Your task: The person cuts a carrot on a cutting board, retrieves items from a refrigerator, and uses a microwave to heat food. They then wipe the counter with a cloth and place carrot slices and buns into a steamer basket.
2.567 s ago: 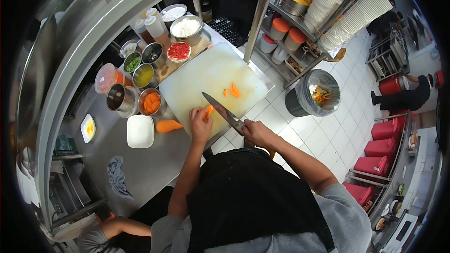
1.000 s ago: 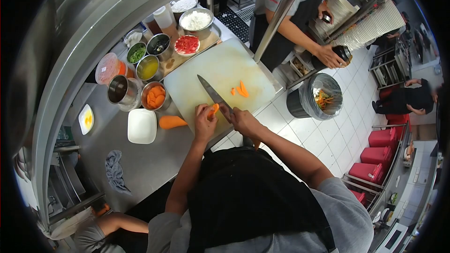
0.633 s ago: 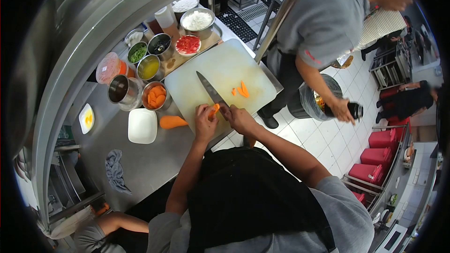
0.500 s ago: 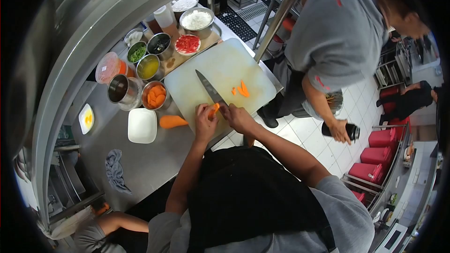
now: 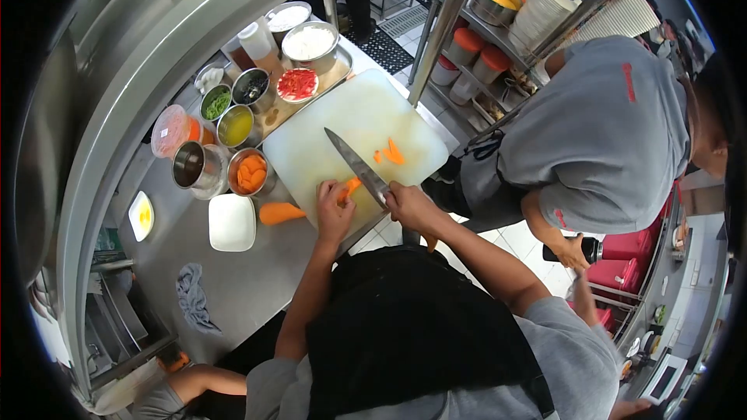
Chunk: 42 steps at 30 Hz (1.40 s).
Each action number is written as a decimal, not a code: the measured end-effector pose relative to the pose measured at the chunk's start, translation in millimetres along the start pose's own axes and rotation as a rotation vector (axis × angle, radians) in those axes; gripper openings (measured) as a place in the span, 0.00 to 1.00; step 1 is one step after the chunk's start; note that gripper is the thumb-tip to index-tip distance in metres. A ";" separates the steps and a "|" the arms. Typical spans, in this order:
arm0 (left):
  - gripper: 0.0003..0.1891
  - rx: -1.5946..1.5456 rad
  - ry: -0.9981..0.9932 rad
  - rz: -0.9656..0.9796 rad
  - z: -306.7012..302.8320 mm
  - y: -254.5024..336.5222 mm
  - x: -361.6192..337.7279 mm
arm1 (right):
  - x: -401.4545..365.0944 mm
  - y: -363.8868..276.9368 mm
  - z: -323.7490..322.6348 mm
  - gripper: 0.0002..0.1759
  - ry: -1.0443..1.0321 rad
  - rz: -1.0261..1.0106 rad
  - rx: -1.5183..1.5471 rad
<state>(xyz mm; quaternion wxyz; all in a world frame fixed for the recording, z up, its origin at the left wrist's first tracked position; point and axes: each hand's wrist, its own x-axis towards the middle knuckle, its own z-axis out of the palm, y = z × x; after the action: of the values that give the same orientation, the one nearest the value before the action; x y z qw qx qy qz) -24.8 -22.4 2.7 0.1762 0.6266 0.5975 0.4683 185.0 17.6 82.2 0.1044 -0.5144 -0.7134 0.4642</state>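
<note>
My left hand [image 5: 332,211] presses a small piece of carrot [image 5: 348,187] onto the near edge of the white cutting board [image 5: 327,131]. My right hand [image 5: 410,207] grips the handle of a large knife [image 5: 356,166], its blade lying across the board just right of the carrot piece. A few cut carrot slices [image 5: 389,153] lie further out on the board. A bigger carrot chunk [image 5: 278,212] rests on the steel counter left of my left hand.
Behind the board stand several steel tubs: carrot slices [image 5: 249,172], yellow liquid [image 5: 236,126], greens [image 5: 218,103], red strips [image 5: 297,85], white rice [image 5: 309,43]. A white square dish [image 5: 232,222] and grey rag [image 5: 191,295] lie on the counter. A person in a grey shirt [image 5: 599,140] stands close at my right.
The person in grey has walked from behind the counter round to my right side, holding a dark bottle. My hands have stayed on the carrot and knife, blade shifting slightly.
</note>
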 end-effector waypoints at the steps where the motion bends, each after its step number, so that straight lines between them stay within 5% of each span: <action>1: 0.12 -0.003 -0.002 -0.009 0.0 -1.0 -0.1 | -2.1 1.4 1.4 0.18 -0.012 0.017 0.019; 36: 0.13 0.006 -0.028 -0.021 0.3 -3.3 0.5 | 15.0 16.4 29.4 0.15 0.061 -0.079 -0.089; 38: 0.13 0.017 -0.036 -0.009 0.1 -3.5 0.7 | 16.7 13.5 28.0 0.31 -0.019 -0.008 -0.058; 42: 0.13 0.018 -0.038 -0.009 0.0 -3.9 1.8 | 24.1 14.6 33.9 0.29 0.014 -0.043 -0.051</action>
<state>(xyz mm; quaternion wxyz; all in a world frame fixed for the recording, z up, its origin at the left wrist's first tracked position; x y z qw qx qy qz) -27.3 -19.9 0.3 0.1841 0.6341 0.6011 0.4503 162.2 19.4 44.5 0.1060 -0.5047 -0.7351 0.4401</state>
